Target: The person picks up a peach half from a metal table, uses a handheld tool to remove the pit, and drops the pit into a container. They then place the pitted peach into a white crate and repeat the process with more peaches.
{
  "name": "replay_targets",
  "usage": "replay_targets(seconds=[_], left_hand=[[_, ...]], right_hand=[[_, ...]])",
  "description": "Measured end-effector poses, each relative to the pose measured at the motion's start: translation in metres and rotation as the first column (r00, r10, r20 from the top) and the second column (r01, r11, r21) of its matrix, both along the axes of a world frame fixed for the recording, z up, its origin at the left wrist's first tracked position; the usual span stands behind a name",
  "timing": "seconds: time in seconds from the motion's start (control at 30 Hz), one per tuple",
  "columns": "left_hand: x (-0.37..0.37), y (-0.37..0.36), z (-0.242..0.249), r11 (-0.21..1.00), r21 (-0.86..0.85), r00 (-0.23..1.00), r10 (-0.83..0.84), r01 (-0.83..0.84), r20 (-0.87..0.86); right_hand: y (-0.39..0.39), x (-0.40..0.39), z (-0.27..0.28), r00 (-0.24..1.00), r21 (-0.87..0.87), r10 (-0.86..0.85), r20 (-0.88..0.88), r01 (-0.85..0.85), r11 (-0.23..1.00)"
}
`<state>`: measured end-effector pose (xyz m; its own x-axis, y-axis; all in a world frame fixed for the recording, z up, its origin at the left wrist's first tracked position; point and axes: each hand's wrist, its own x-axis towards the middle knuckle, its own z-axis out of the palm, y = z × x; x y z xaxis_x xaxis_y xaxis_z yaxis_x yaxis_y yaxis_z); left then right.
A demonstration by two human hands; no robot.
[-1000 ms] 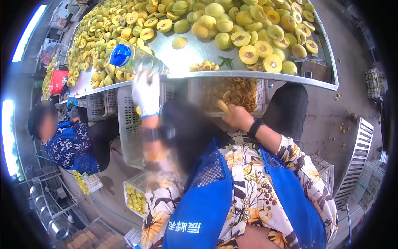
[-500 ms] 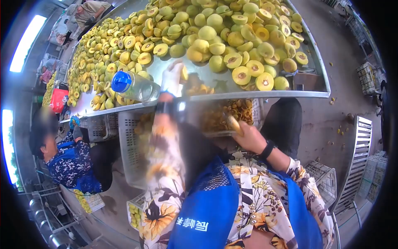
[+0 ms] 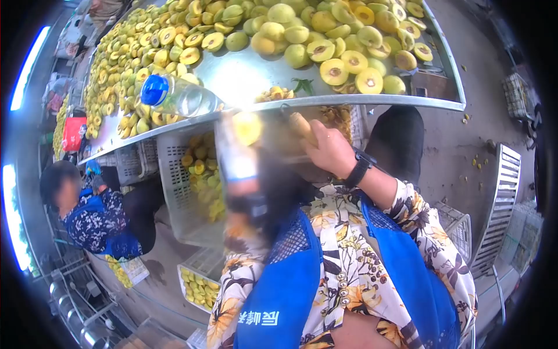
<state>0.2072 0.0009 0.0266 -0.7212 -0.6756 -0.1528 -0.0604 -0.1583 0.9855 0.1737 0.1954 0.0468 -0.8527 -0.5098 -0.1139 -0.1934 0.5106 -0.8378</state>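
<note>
Fruit halving at tabletop (image 3: 250,72) near edge.
Left hand (image 3: 235,142) blurred, grip holding yellow fruit (image 3: 247,127); right hand (image 3: 331,152) grip wrapped around knife handle (image 3: 302,125).

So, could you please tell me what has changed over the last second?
The gloved left hand came back from the table, now holding a yellow fruit. The right hand rose towards the table edge, keeping its grip on the wooden-handled tool. The bottle stayed put.

The left hand (image 3: 235,139) is raised at about eleven o'clock from the chest, gloved and motion-blurred, so its grip cannot be read. The right hand (image 3: 326,150) sits at one o'clock, bare, fingers curled closed (a dark band on the wrist), forearm angled down toward four o'clock.
</note>
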Motion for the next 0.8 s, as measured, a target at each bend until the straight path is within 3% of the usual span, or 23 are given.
replay_targets(seconds=[0.1,0.2,0.3,0.33,0.47,0.57,0.73,0.8], left_hand=[[0.02,-0.025,0.038,0.974,0.193,0.991,0.106,-0.121,0.086],[0.024,-0.017,0.045,0.987,0.157,0.995,-0.035,0.019,0.096],[0.016,0.002,0.026,0.994,-0.075,0.996,-0.081,0.084,0.043],[0.014,0.008,0.018,0.991,-0.08,0.994,-0.103,0.106,0.037],[0.006,0.039,0.025,0.962,0.252,0.994,-0.09,0.104,-0.066],[0.001,0.051,0.026,0.949,0.298,0.995,-0.086,0.099,-0.055],[-0.002,0.057,0.019,0.973,0.231,1.0,-0.014,0.016,-0.01],[0.0,0.057,0.022,0.981,0.193,1.0,-0.011,0.006,0.024]], right_hand=[[0.015,-0.003,-0.004,1.0,0.037,-0.025,0.012,0.025,0.999],[0.006,0.005,0.002,0.997,-0.01,0.072,0.023,-0.072,0.997],[-0.012,0.018,0.005,0.986,-0.055,0.159,-0.047,-0.161,0.985],[-0.015,0.021,-0.003,0.98,-0.08,0.164,-0.111,-0.173,0.982],[-0.01,0.02,0.001,0.98,-0.004,0.176,-0.088,-0.177,0.984],[-0.008,0.018,0.005,0.986,0.04,0.158,-0.049,-0.157,0.987],[-0.01,0.023,-0.013,0.977,0.136,0.186,-0.103,-0.171,0.976],[-0.008,0.026,-0.014,0.969,0.1,0.229,-0.096,-0.22,0.97]])
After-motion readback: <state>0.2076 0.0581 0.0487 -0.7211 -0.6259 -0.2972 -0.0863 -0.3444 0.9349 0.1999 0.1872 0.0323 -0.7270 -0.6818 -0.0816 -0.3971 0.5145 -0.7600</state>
